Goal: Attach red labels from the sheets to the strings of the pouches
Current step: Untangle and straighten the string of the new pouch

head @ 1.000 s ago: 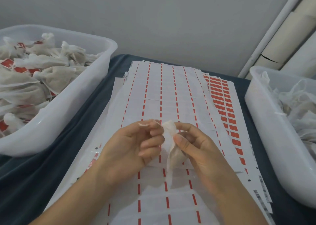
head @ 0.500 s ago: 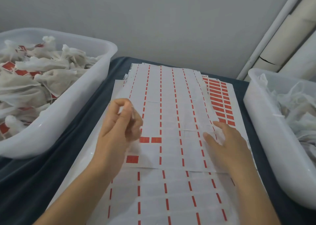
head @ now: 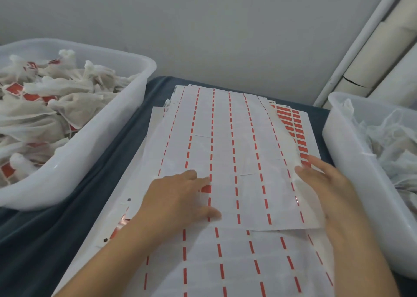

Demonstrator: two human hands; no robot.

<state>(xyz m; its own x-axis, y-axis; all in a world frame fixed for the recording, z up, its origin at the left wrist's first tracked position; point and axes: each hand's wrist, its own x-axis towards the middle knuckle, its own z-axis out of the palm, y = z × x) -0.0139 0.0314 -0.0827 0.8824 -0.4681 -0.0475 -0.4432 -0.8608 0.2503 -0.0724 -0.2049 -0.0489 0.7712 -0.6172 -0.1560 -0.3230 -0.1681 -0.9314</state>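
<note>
Head view
Left hand (head: 180,197): flat, fingers straight, pressing the top label sheet (head: 225,152) beside a remaining red label (head: 205,188).
Right hand (head: 325,183): fingers relaxed and spread, resting on that sheet's right edge.
Labelled pouches (head: 56,107): heaped in the left tub (head: 94,143).
Unlabelled pouches (head: 392,143): in the right tub (head: 352,161).
Full red labels (head: 293,125): on a lower sheet, right.

White label sheets (head: 228,143) carry dashed red lines; a sheet beneath (head: 293,127) shows solid red labels. Desk cloth (head: 94,183) is dark blue-grey. Translucent white tubs (head: 94,143) hold off-white pouches (head: 67,107) with red tags.
</note>
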